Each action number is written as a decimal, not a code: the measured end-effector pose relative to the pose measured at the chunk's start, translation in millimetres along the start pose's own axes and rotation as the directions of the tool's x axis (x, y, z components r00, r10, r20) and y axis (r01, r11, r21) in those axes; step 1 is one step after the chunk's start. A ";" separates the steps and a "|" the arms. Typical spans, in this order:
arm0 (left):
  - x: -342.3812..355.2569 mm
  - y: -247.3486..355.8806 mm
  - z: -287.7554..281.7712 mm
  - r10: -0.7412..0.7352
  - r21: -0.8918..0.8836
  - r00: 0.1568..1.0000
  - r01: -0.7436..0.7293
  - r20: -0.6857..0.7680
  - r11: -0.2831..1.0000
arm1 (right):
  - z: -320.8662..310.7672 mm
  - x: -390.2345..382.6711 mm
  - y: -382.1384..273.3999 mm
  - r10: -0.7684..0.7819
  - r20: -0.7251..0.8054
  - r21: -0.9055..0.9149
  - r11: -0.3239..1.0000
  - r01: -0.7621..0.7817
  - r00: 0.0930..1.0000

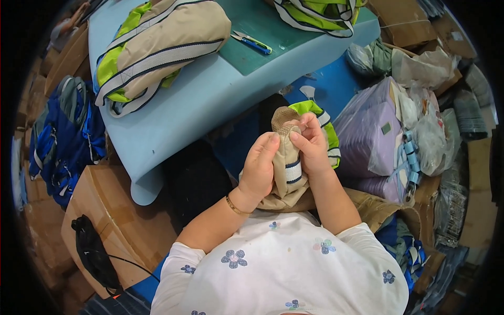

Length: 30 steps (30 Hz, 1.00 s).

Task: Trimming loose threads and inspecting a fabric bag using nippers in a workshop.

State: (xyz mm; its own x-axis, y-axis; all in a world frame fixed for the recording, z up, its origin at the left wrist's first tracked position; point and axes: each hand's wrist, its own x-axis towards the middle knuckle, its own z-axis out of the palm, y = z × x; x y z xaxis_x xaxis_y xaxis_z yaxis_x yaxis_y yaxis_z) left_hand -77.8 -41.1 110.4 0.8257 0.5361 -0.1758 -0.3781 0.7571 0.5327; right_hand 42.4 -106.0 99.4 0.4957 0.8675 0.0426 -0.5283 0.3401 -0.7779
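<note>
Closest to us, our left hand (pixel 261 167) and right hand (pixel 311 144) meet in front of our chest, both closed around a folded beige vest (pixel 287 167) with a grey-and-navy band across it. The left fingers curl over its left edge with the thumb pressed on the front, while the right fingers pinch the mesh top, where lime-yellow fabric shows just behind. The vest is upright between the two hands, above our lap and below the near edge of the blue table (pixel 199 100). To our left a cardboard box (pixel 113 210) carries a black pouch (pixel 93 249) on its corner. To our right lie purple packages in clear plastic (pixel 370 134). Further off, on the table, rests another beige and yellow vest (pixel 157 47), with blue-handled scissors (pixel 252 42) on a green cutting mat (pixel 273 31) beside it.
</note>
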 end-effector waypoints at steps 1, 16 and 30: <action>-0.6 -0.7 -1.0 0.023 0.045 1.000 -0.023 0.002 0.999 | 2.1 1.6 -4.1 -0.001 0.006 -0.005 1.000 0.001 1.000; -8.6 -18.5 15.6 0.532 0.610 0.846 -0.401 -0.040 0.684 | 42.9 -18.0 -4.7 -0.353 -0.097 -0.748 0.643 0.166 0.931; 3.5 -1.9 3.8 0.077 0.066 0.997 -0.075 -0.029 0.995 | 4.3 -11.5 6.2 -0.320 0.021 -0.769 0.600 0.220 0.947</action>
State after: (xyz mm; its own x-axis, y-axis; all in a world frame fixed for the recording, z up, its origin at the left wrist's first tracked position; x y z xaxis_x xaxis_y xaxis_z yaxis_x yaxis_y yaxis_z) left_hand -72.6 -42.1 111.9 0.7814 0.6036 -0.1583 -0.4104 0.6883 0.5982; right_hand 30.4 -112.3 96.7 0.6244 0.7202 0.3024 0.3218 0.1156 -0.9397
